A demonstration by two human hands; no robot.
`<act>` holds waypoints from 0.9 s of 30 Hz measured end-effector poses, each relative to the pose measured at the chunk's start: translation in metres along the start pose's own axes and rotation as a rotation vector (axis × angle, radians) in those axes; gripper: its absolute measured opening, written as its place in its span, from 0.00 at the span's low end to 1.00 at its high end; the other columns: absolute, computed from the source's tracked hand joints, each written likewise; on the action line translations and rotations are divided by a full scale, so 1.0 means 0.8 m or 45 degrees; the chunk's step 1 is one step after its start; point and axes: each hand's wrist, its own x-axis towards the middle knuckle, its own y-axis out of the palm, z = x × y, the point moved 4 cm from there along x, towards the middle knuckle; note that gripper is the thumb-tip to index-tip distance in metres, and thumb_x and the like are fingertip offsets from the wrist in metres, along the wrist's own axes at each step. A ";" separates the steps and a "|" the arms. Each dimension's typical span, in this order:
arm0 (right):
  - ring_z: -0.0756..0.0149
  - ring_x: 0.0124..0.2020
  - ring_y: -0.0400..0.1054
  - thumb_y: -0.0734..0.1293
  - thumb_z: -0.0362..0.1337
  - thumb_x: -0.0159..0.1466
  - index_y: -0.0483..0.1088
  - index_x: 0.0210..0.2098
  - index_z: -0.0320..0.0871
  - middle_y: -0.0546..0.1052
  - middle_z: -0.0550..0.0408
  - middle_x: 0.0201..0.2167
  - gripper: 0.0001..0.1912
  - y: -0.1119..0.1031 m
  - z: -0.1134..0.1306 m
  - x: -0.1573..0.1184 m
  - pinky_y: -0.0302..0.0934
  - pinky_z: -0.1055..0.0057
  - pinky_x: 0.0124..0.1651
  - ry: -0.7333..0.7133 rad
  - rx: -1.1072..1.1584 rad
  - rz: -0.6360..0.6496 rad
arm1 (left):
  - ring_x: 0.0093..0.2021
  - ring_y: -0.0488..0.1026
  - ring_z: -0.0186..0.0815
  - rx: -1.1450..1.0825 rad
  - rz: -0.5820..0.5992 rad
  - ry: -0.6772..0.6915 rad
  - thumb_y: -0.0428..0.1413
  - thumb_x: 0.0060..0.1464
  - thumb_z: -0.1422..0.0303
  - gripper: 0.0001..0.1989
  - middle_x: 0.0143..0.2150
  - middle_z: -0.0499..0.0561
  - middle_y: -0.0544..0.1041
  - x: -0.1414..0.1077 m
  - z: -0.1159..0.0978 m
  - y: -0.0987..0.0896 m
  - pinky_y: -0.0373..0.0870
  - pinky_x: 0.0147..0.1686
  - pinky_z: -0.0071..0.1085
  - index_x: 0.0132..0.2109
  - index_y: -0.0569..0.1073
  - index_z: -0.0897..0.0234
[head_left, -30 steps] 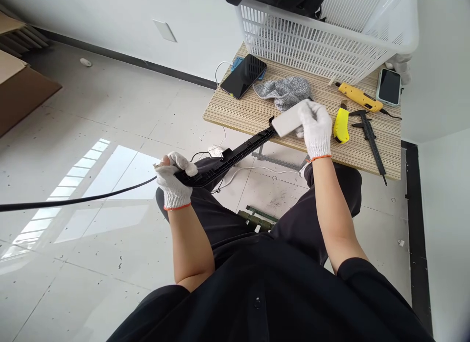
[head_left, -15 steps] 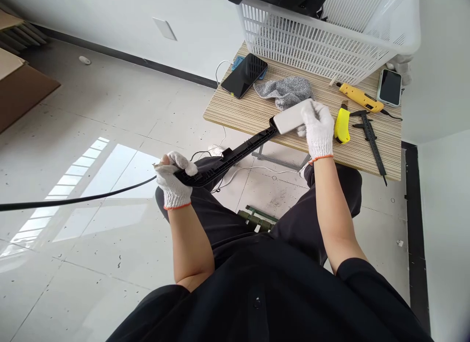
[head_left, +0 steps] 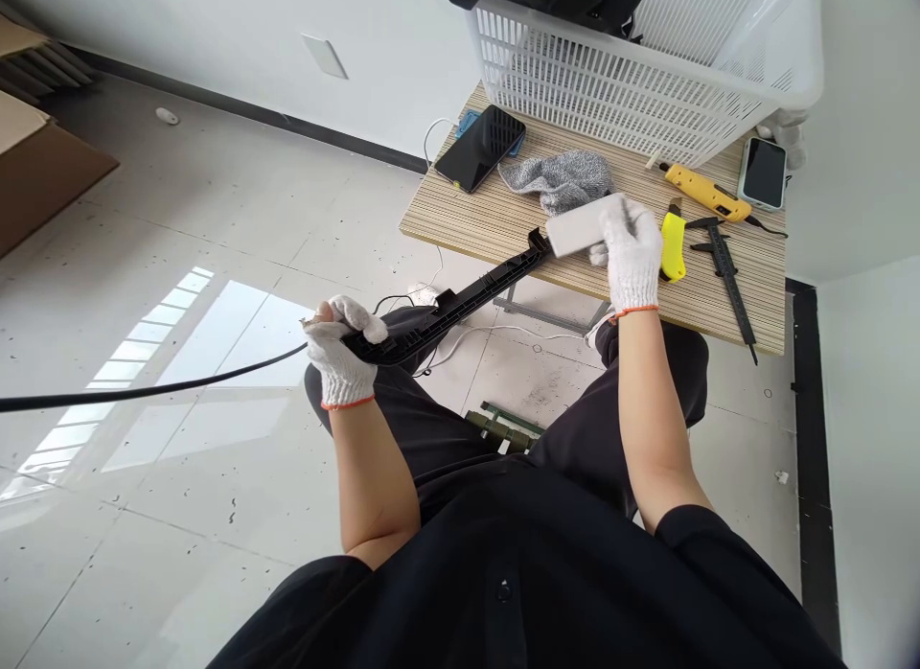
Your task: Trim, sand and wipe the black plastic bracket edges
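A long black ribbed plastic strip [head_left: 471,295] slants from my lap up to the table's front edge. My left hand [head_left: 342,351], in a white glove, is closed round its lower end. Beyond that hand, a thin black length [head_left: 179,386] runs off to the left edge of the view. In my gloved right hand [head_left: 629,247] is a flat pale grey rectangular piece [head_left: 579,228], gripped at its right end. Its left end lies close to the strip's upper end; whether they touch is unclear.
On the wooden table [head_left: 460,223] lie a black phone [head_left: 480,149], a grey cloth [head_left: 564,178], a yellow rotary tool [head_left: 708,192], a yellow cutter [head_left: 673,245], black calipers [head_left: 731,281] and a small white-framed device [head_left: 763,173]. A white basket [head_left: 618,84] stands behind.
My right hand has moved slightly right with the pale piece, uncovering more of the strip's upper end. My left hand has barely moved.
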 end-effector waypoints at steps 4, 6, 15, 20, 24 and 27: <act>0.72 0.29 0.73 0.78 0.48 0.63 0.71 0.46 0.50 0.77 0.62 0.33 0.18 -0.004 -0.006 0.004 0.71 0.74 0.29 -0.107 0.027 0.028 | 0.15 0.58 0.26 -0.041 -0.008 0.010 0.66 0.56 0.49 0.28 0.20 0.44 0.62 -0.002 0.000 -0.001 0.51 0.14 0.26 0.23 0.62 0.61; 0.72 0.29 0.72 0.79 0.49 0.62 0.71 0.43 0.50 0.76 0.62 0.31 0.19 -0.003 -0.005 0.000 0.70 0.75 0.27 -0.121 0.023 0.107 | 0.15 0.58 0.26 -0.058 -0.019 0.007 0.65 0.58 0.50 0.28 0.21 0.44 0.62 -0.003 0.000 -0.002 0.52 0.14 0.26 0.23 0.62 0.61; 0.76 0.17 0.56 0.75 0.51 0.64 0.71 0.52 0.56 0.75 0.62 0.32 0.20 -0.001 0.019 -0.025 0.44 0.77 0.13 0.010 0.059 0.274 | 0.14 0.57 0.27 0.017 -0.042 -0.038 0.65 0.55 0.45 0.30 0.19 0.43 0.61 -0.002 -0.003 0.002 0.50 0.14 0.27 0.22 0.64 0.60; 0.73 0.24 0.68 0.76 0.54 0.63 0.72 0.49 0.54 0.78 0.58 0.40 0.21 0.001 0.021 -0.026 0.61 0.75 0.19 -0.043 0.041 0.350 | 0.13 0.59 0.27 -0.027 -0.030 -0.082 0.63 0.57 0.44 0.30 0.18 0.44 0.61 -0.002 -0.004 0.006 0.51 0.13 0.27 0.21 0.66 0.61; 0.77 0.21 0.61 0.78 0.45 0.62 0.71 0.41 0.50 0.75 0.60 0.35 0.14 0.004 0.012 -0.021 0.56 0.77 0.18 -0.016 -0.149 0.312 | 0.14 0.58 0.27 -0.011 -0.046 -0.075 0.62 0.60 0.47 0.30 0.18 0.43 0.61 -0.001 -0.005 0.006 0.51 0.13 0.26 0.21 0.63 0.61; 0.76 0.23 0.64 0.75 0.46 0.66 0.72 0.53 0.57 0.78 0.60 0.40 0.17 -0.002 0.008 -0.012 0.58 0.76 0.19 -0.095 -0.116 0.184 | 0.14 0.59 0.27 -0.009 -0.085 -0.076 0.62 0.62 0.47 0.30 0.19 0.43 0.61 0.000 -0.003 0.001 0.51 0.14 0.27 0.22 0.62 0.60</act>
